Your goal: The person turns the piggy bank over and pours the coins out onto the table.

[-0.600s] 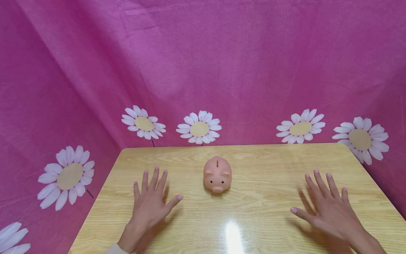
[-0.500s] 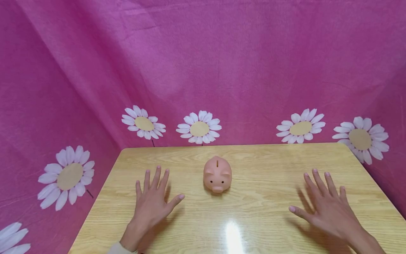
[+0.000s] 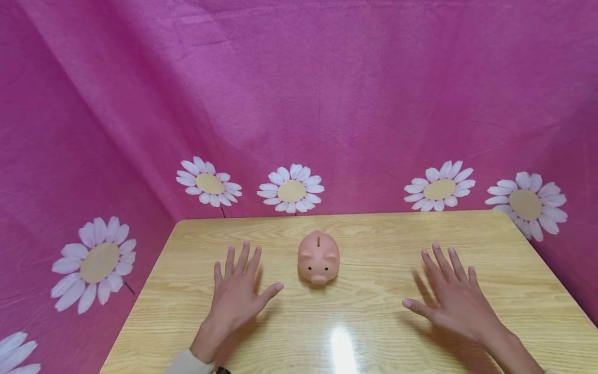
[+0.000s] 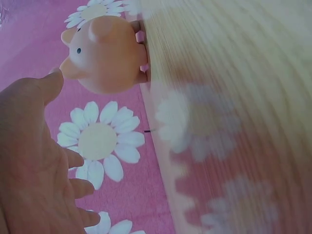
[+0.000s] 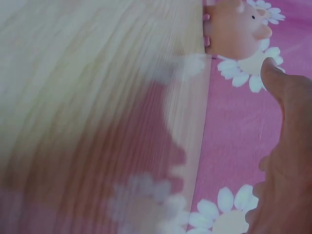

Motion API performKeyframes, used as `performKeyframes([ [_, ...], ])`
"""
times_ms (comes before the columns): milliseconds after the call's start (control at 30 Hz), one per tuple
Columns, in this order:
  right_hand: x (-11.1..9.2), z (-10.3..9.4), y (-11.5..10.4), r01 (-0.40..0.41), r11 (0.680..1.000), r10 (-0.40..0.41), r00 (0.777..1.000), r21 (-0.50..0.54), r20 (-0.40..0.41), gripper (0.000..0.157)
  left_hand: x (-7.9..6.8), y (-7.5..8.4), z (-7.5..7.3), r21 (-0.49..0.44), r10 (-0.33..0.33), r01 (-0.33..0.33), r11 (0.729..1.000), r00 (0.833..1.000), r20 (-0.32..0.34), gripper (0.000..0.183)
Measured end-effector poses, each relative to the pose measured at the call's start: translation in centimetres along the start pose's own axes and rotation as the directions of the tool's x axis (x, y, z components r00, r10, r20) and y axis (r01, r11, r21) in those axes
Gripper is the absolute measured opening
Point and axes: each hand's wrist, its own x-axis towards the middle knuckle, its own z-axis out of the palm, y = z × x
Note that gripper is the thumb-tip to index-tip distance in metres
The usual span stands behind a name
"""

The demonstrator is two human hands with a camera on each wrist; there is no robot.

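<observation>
With the pig as your clock's centre in the head view, a cut-off daisy stood between eight and nine o'clock on the pink cloth, and a whole daisy lay at nine. Your left hand came next, at eight o'clock, palm down above the table, its fingers straight, spread and holding nothing; a pale sleeve covered that wrist. Your left thumb pointed at the pig, near it but apart from it. Two more daisies hung at ten and eleven o'clock. The pig itself stood upright on its feet on the table, between your hands, snout toward six o'clock and slot on top, with neither hand touching it. A white glare lay near six o'clock. Your right hand was between three and four o'clock, farther from the pig than your left, also palm down above the table, fingers straight, fanned and free of any hold. Beyond it, the last two daisies showed at two o'clock and between two and three.
</observation>
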Motion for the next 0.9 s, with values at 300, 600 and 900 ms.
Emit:
performKeyframes([
  [300,2.2,1.3,-2.8,0.051,0.998,-0.051,0.999,0.037,0.006,0.117,1.1,1.6,0.8,-0.043,0.040,-0.039,0.998,0.999,0.014,0.103],
  [600,3.9,2.7,-5.2,0.116,0.989,-0.118,0.993,0.095,0.012,0.114,2.3,3.2,1.7,-0.105,0.078,-0.073,0.992,0.996,0.039,0.101],
  [900,5.7,4.0,-7.2,0.191,0.964,-0.198,0.980,0.185,0.020,0.110,3.3,4.2,2.6,-0.170,0.119,-0.110,0.979,0.992,0.049,0.105],
])
